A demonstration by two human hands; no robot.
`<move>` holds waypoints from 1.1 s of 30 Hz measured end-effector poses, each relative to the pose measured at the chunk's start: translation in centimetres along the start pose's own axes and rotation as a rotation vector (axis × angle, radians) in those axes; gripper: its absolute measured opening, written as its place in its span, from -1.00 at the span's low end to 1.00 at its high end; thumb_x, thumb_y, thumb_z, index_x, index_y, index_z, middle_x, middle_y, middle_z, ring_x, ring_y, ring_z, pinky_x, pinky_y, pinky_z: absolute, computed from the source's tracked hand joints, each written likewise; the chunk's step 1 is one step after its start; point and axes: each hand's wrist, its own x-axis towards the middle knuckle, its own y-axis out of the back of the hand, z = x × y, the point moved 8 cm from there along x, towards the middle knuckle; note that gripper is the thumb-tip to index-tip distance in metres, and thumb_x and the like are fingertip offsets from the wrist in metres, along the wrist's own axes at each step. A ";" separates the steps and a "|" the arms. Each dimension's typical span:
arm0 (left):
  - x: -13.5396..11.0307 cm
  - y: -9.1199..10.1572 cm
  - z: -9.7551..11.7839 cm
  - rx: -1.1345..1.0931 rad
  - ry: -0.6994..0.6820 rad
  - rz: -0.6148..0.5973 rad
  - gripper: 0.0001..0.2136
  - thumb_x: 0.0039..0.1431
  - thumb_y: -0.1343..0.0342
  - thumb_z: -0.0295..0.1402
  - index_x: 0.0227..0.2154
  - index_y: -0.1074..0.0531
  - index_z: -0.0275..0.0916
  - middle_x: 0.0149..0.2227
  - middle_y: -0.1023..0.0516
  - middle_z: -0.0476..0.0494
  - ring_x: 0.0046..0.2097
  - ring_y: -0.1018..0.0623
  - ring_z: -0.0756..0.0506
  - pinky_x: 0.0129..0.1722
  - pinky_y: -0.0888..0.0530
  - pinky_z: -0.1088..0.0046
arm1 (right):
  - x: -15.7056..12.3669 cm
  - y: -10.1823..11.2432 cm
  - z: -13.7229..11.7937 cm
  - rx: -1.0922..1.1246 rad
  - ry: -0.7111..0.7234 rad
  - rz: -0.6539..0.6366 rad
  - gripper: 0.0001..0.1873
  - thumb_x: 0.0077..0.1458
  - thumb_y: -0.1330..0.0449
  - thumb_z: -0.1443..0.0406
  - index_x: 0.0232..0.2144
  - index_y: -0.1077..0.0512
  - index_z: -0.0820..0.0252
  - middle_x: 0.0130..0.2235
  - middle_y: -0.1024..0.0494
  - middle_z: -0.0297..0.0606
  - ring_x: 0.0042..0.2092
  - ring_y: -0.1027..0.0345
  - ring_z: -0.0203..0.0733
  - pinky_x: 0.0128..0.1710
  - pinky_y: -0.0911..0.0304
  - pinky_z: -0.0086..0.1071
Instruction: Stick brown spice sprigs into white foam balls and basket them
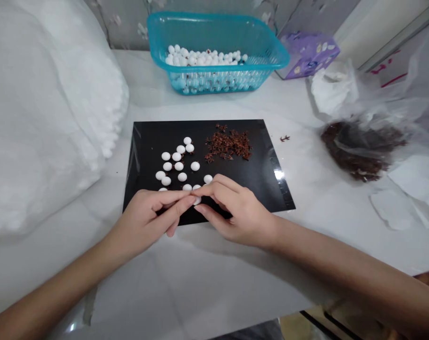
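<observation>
My left hand and my right hand meet at the fingertips over the near edge of a black board. A small white ball sits pinched between my right thumb and fingers. My left thumb and index finger are pressed together against it; whatever they grip is hidden. Just beyond my hands, several white balls lie loose on the board, some with brown bits showing beneath. A heap of small brown star-shaped pieces is at the board's far right.
A turquoise basket at the back holds many white balls. On the left bulges a large white bag. To the right are a purple box, a clear bag of brown pieces and one loose brown piece.
</observation>
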 end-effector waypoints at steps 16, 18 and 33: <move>-0.4 0.4 0.4 -0.046 -0.032 0.005 -0.76 0.11 -0.03 -0.20 -0.36 -0.52 -0.24 -0.75 -0.29 0.12 -0.68 -0.24 0.13 -0.68 -0.16 0.65 | 0.5 1.1 0.0 0.120 0.042 -0.012 -0.76 0.06 -0.18 0.27 -0.20 -0.35 0.23 -0.40 -0.32 -0.33 -0.44 -0.19 -0.38 -0.50 -0.18 -0.49; -0.9 1.7 1.2 -0.008 -0.098 0.106 -0.81 0.06 -0.10 -0.24 -0.32 -0.50 -0.21 -0.72 -0.30 0.14 -0.66 -0.22 0.14 -0.66 -0.15 0.66 | 0.8 2.4 1.0 0.052 0.005 0.077 -0.78 0.04 -0.19 0.27 -0.23 -0.37 0.23 -0.43 -0.31 -0.33 -0.43 -0.21 -0.35 -0.48 -0.18 -0.46; -0.1 7.5 -2.6 0.457 0.018 0.337 -0.68 -0.01 -0.13 -0.15 -0.17 -0.45 -0.11 -0.60 -0.29 0.15 -0.62 -0.18 0.13 -0.56 -0.19 0.61 | 0.4 4.4 5.2 -0.449 -0.384 0.212 -0.84 0.07 -0.06 0.36 -0.31 -0.42 0.19 -0.26 -0.44 -0.27 -0.51 -0.22 -0.37 -0.52 -0.14 -0.43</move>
